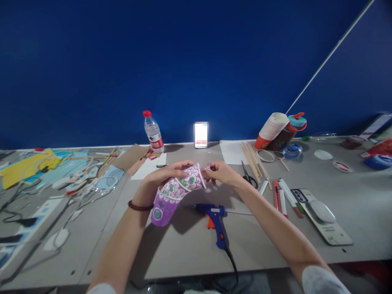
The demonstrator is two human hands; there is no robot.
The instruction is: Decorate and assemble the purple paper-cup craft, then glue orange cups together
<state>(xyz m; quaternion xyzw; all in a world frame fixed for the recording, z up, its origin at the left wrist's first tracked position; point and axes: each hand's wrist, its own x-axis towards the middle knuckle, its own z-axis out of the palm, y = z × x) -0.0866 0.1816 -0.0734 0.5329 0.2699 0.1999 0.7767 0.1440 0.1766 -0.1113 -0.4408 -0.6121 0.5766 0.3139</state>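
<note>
My left hand (pixel 163 174) is closed around a curved piece made of purple-patterned paper cups (pixel 190 179), joined end to end in a bend. The lower cup (pixel 163 210) is mostly solid purple with a round green mark, and it hangs towards the table. At the rim on the right end, my right hand (pixel 223 173) pinches a small purple-and-white patterned piece (pixel 207 167). Whether that piece touches the cup rim I cannot tell. Below the hands, a blue hot glue gun (pixel 216 216) lies on the table with a small red light showing.
A water bottle (pixel 154 132) and a lit phone (pixel 201 135) stand by the blue wall. Scissors (pixel 249 176), wooden sticks (pixel 251 161), markers (pixel 288 192) and stacked paper cups (pixel 272 130) are on the right. A power strip (pixel 36 228) and cables lie left.
</note>
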